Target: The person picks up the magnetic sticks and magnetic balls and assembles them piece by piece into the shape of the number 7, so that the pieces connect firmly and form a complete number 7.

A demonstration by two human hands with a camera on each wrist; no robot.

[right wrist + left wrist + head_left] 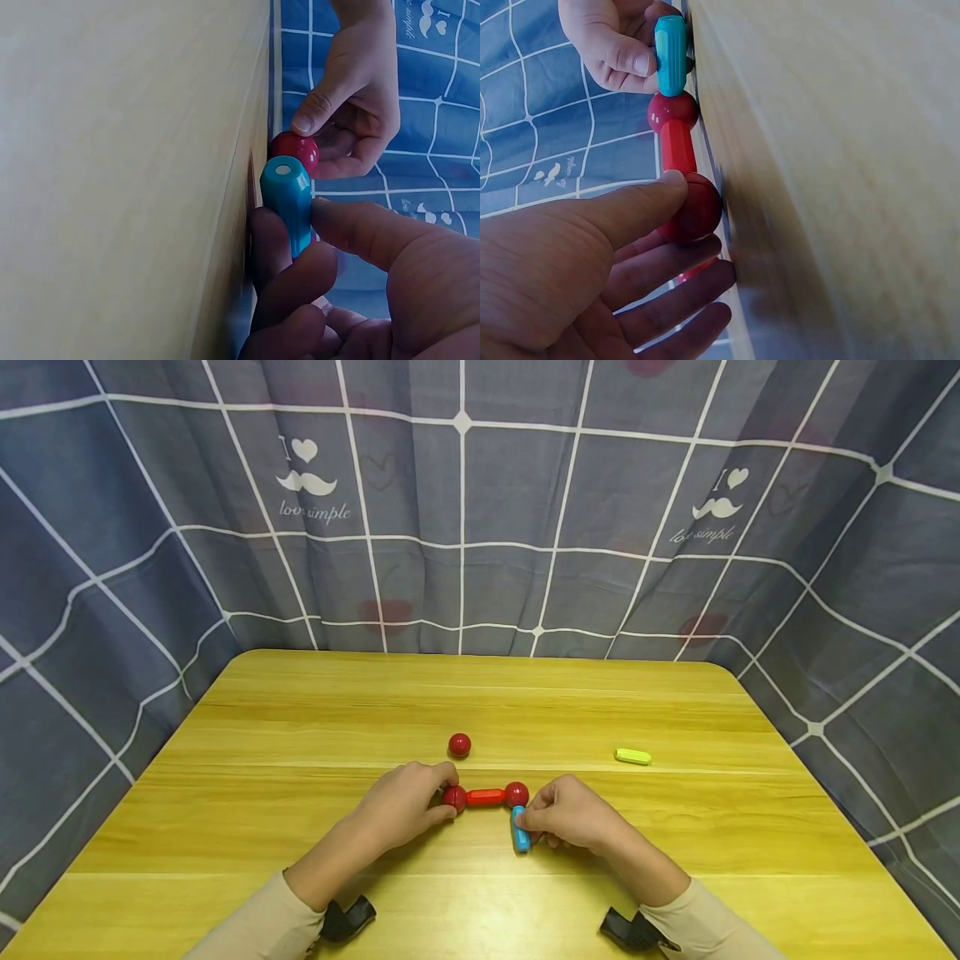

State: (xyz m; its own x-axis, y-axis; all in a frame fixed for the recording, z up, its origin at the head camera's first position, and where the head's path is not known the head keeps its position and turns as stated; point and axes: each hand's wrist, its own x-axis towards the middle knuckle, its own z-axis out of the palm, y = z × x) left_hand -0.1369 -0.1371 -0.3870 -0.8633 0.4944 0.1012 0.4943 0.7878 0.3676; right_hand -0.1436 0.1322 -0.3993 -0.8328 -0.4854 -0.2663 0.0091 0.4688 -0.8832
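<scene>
My left hand (405, 802) pinches a dark red ball (697, 210) between thumb and fingers. From that ball a red rod (486, 797) runs right to a second red ball (517, 793), the three forming one straight piece on the table. In my right hand (572, 814) is a short blue rod (521, 829), pinched between thumb and fingers. One end of the blue rod meets the right-hand ball, and its other end points toward me. A pale round spot shows on the blue rod's near end in the right wrist view.
A loose red ball (460, 745) sits beyond my left hand. Farther right lies a yellow-green rod (632, 757). The wooden table (480, 693) ends at a blue-grey checked curtain (420, 510) behind and at both sides.
</scene>
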